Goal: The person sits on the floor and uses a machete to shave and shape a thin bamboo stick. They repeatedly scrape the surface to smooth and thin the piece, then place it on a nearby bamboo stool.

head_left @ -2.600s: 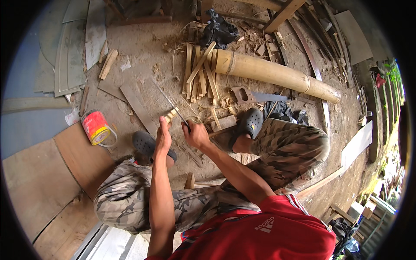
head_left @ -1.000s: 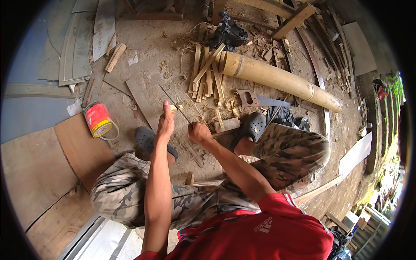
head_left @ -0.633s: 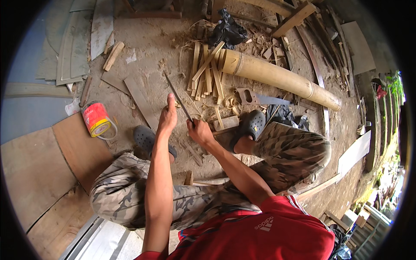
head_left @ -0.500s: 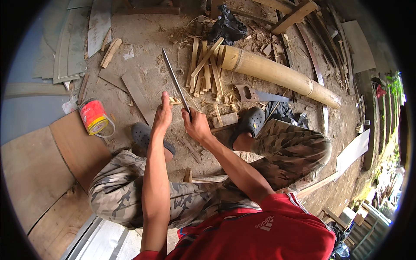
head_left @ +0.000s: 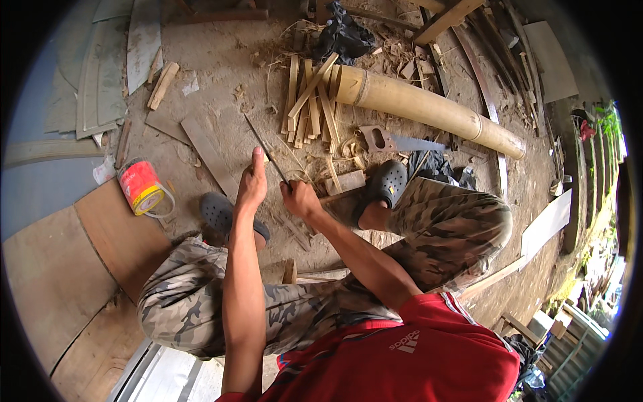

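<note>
My right hand [head_left: 303, 199] is closed around the handle of a long, narrow knife [head_left: 266, 147], its blade slanting up and to the left. Just left of it, my left hand [head_left: 250, 184] is closed with the thumb pointing up. A short bamboo strip [head_left: 266, 159] shows between that hand and the blade, mostly hidden by the fingers. Beyond both hands lies a loose pile of split bamboo strips [head_left: 312, 110], against the end of a thick bamboo pole [head_left: 429, 110]. A handsaw [head_left: 415, 144] rests on the ground below the pole.
My feet in dark clogs [head_left: 387, 184] stand either side of the hands. A short round wood block [head_left: 346, 181] lies near the right foot. On the left is a red and yellow bucket [head_left: 142, 184]. Black plastic bags [head_left: 345, 37] and planks [head_left: 209, 151] lie about.
The knife has tilted lower and its blade shows thinner, edge-on. My right hand has shifted slightly down; the left hand stays nearly in place. The whole view has shifted a little.
</note>
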`<state>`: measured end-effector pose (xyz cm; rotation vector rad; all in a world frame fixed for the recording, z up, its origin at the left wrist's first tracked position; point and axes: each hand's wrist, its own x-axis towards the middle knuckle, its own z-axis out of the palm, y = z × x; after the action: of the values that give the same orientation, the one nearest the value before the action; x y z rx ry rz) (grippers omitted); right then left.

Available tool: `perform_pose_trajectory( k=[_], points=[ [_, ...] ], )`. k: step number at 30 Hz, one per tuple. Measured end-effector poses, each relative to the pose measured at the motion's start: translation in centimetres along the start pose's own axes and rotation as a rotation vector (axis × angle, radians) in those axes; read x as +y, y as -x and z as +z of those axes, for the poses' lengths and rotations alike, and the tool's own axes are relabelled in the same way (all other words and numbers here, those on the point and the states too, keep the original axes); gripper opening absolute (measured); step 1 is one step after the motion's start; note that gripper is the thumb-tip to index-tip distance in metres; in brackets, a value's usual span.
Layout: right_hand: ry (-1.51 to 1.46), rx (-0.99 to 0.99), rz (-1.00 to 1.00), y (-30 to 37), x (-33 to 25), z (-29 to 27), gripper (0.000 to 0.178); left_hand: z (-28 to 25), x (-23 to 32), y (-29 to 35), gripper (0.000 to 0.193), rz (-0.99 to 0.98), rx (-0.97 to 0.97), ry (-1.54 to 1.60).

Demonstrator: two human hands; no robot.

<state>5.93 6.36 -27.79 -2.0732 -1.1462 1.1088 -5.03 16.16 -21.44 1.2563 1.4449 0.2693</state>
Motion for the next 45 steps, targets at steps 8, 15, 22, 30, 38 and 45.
perform_pose_trajectory(
  k=[8,15,22,30,38,45],
  points=[
    [0.338,0.01,-0.224,-0.2,1.0,0.2,0.029,-0.4,-0.1,-0.1,0.102,0.015,0.026,0.129],
    [0.45,-0.181,-0.209,-0.9,-0.3,-2.9,0.024,-1.1,-1.6,1.0,0.101,-0.025,0.073,0.173],
    [0.575,-0.194,-0.304,-2.1,0.4,-2.3,0.022,-1.2,-3.3,0.7,0.099,-0.003,0.113,0.252],
    [0.352,0.004,-0.314,-3.6,0.3,-2.3,0.033,-0.7,-1.9,-1.1,0.101,0.008,0.106,0.285],
    [0.051,0.094,-0.248,-0.1,-1.6,-2.3,0.031,-0.7,-1.7,0.9,0.1,0.005,0.086,0.213],
    [-0.037,-0.465,0.12,-2.3,1.4,-1.6,0.041,-1.0,-2.9,1.4,0.101,-0.002,0.048,0.19]
  ],
)
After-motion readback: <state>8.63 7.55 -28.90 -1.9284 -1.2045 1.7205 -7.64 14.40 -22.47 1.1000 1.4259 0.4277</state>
